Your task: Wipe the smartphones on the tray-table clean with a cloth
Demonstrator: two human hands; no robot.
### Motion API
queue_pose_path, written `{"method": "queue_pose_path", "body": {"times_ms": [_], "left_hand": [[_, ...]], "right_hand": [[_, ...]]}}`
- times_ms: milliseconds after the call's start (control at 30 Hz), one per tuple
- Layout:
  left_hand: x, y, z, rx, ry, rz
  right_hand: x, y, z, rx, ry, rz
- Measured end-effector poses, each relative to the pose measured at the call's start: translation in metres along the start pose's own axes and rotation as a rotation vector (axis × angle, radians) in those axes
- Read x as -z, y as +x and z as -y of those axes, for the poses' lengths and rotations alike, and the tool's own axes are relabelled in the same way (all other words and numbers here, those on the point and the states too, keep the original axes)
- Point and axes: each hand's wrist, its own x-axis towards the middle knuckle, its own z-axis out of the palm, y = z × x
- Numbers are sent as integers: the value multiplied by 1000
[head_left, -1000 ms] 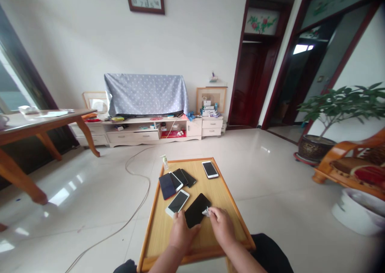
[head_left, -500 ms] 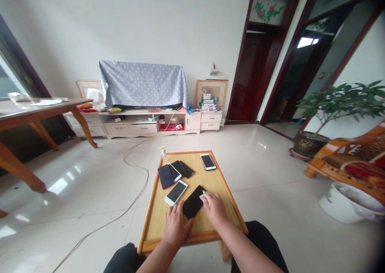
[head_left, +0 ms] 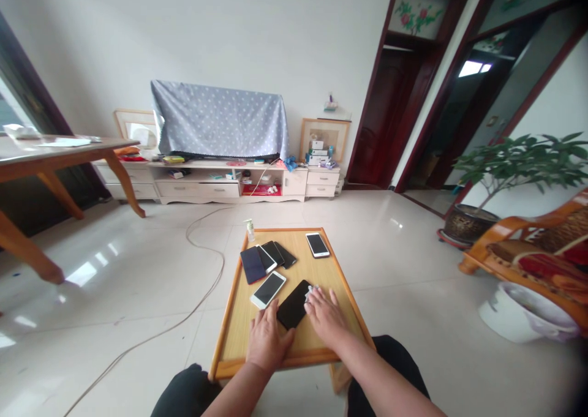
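A black smartphone (head_left: 293,307) lies face up, slanted, on a small wooden table (head_left: 342,300). My left hand (head_left: 267,342) rests at its near left side, fingers along one edge and thumb by the lower corner, bracing it. On the phone's upper right part, my right hand (head_left: 327,320) presses a small crumpled white wipe (head_left: 309,291) under its fingertips. A white smartphone (head_left: 269,289) lies just left of the black one. Beyond it, several phones overlap in a fan, with a dark blue one (head_left: 252,265) in front.
Another white-framed phone (head_left: 317,244) lies near the table's far right corner. A small pump bottle (head_left: 250,229) stands at the far left corner. A cable (head_left: 215,288) runs over the floor on the left. A white bucket (head_left: 514,319) and wooden chair (head_left: 519,245) are at right.
The fingers of my right hand have gone from a pinch on the wipe to a flatter, more spread pose over it. My left hand stays at the phone's edge. The view has shifted slightly.
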Motion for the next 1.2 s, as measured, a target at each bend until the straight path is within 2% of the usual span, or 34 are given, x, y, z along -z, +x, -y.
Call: {"method": "queue_pose_path", "body": {"times_ms": [133, 200, 367, 433, 533, 600, 800, 867, 933, 1000, 1067, 1200], "left_hand": [[0, -1, 3, -4, -41, 19], [-1, -2, 4, -8, -58, 16], [-2, -1, 3, -2, -63, -12], [-2, -1, 2, 4, -65, -2], [-2, -1, 3, 11, -65, 24], [-1, -1, 2, 15, -65, 25], [0, 1, -4, 19, -56, 8], [1, 1, -5, 24, -56, 19], [1, 1, -5, 41, -55, 40], [1, -1, -4, 68, -41, 50], [-1, -2, -4, 62, -23, 45], [-4, -4, -4, 45, 13, 47]], "right_hand": [[-11, -19, 27, 300, 98, 50], [-8, -19, 29, 333, 127, 62], [2, 2, 11, 33, 41, -51], [-4, 1, 16, 56, 47, -39], [-16, -7, 32, 260, 119, 40], [-17, -5, 34, 308, 143, 59], [-6, 28, 16, -21, 48, -49], [-13, 26, 24, 28, 63, -44], [-22, 19, 35, 191, 118, -5], [-28, 14, 37, 266, 150, -20], [-26, 18, 27, 206, 129, -62], [-17, 38, 0, -22, 48, -186]]}}
